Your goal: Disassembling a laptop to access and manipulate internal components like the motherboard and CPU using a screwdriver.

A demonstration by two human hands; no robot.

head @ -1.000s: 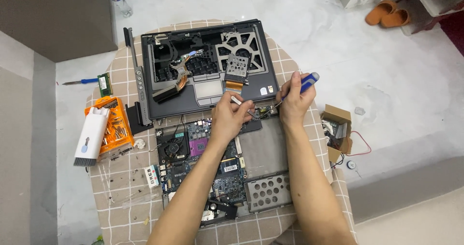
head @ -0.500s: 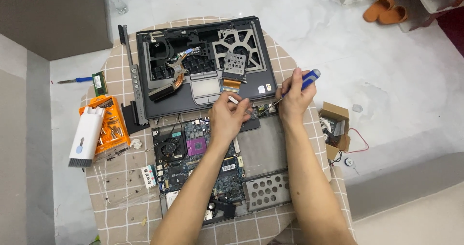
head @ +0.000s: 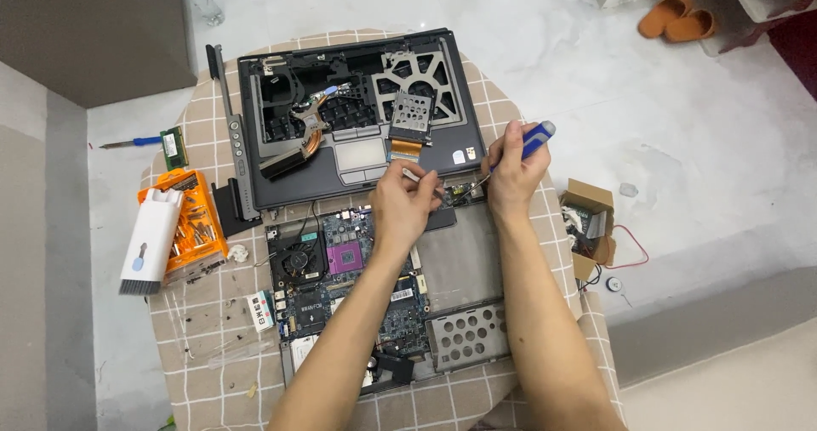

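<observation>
Screwdriver (head: 511, 154), blue plastic handle and thin steel shaft, sits clenched in my right hand (head: 513, 171), its long axis slanting handle up-right, tip down-left onto the green, component-studded motherboard (head: 340, 269). My left hand (head: 404, 205) pinches a slim pale tool (head: 415, 176) just beside that tip, over the flat grey chassis plate (head: 459, 256).

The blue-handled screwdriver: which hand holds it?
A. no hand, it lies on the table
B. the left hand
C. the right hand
C: the right hand grips the blue-handled screwdriver, its tip pointing down at the board, while the left hand pinches a small part beside it.
</observation>
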